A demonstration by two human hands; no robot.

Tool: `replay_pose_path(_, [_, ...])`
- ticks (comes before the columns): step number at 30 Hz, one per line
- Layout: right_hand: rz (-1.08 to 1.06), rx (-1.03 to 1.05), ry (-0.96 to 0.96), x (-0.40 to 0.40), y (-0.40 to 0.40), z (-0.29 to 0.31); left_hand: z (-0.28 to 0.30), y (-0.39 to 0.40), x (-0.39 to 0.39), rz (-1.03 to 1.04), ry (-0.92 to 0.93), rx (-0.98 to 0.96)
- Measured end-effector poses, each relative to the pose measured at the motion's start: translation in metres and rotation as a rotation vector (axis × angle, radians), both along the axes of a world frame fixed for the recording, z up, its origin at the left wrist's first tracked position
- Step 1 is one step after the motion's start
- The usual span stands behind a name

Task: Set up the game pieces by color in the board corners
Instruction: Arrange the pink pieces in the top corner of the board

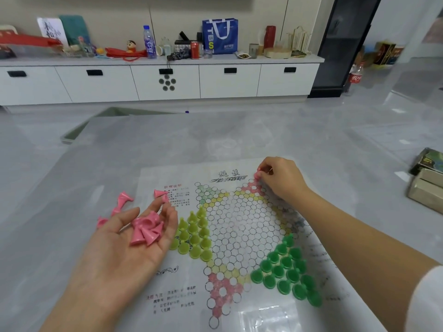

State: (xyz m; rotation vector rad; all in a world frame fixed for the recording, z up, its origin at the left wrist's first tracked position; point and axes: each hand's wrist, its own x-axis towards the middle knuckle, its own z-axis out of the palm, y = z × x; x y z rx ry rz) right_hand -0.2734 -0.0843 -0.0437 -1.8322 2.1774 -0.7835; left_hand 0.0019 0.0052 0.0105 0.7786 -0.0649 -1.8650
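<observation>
A grey table (215, 140) fills the lower view, its far edge running just in front of a white drawer cabinet (167, 80) crowded along the top with bottles, a can and a blue bag (220, 35); wide bare surface lies beyond and to the left of the board, while boxes (426, 178) sit near the right edge.

The board sheet (239, 236), a printed paper star grid, lies flat near the table's front edge, its long axis running from the near red point to the far red point; the right arm crosses over its right margin.

The dark green pieces (286, 269) stand upright, tips up, filling the near-right corner in a triangle; the yellow-green pieces (195, 233) stand likewise in the left corner, just beside the left hand's fingertips.

The left hand (129, 238) lies palm up with fingers loosely cupped, cradling a heap of pink pieces (146, 228) lying on their sides, cones pointing various ways; it hovers over the board's left margin.

The right hand (280, 178) reaches to the far red corner, thumb and fingers pinching one pink piece (257, 174) at or just above the tip cells; contact with the board is unclear.

Loose pink pieces (123, 200) lie tipped over on the table left of the board, a couple (160, 193) on the sheet's printed text.
</observation>
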Motion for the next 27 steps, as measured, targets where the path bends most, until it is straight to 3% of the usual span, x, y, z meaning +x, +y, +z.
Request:
replay_pose_path(4, [-0.010,0.030,-0.048,-0.002,0.004,0.006,0.000,0.001,-0.001,-0.020,0.036,0.016])
replay_pose_path(8, [0.000,-0.180,-0.043,0.021,0.023,0.036,0.000,0.001,-0.006,-0.169,0.043,-0.012])
replay_pose_path(12, [0.400,-0.092,-0.203,0.083,0.062,0.071,0.002,0.006,-0.015,-0.261,0.146,-0.024])
replay_pose_path(14, [0.590,-0.051,-0.180,0.105,0.077,0.077,0.000,0.010,-0.016,-0.292,0.278,-0.052])
replay_pose_path(18, [0.744,-0.015,-0.099,0.117,0.085,0.083,0.002,0.011,-0.015,-0.290,0.439,0.003])
replay_pose_path(24, [0.778,0.056,-0.024,0.117,0.085,0.079,-0.001,0.009,-0.017,-0.229,0.318,0.039])
replay_pose_path(27, [0.739,0.003,-0.120,0.119,0.084,0.076,-0.002,0.008,-0.018,-0.217,0.303,0.017])
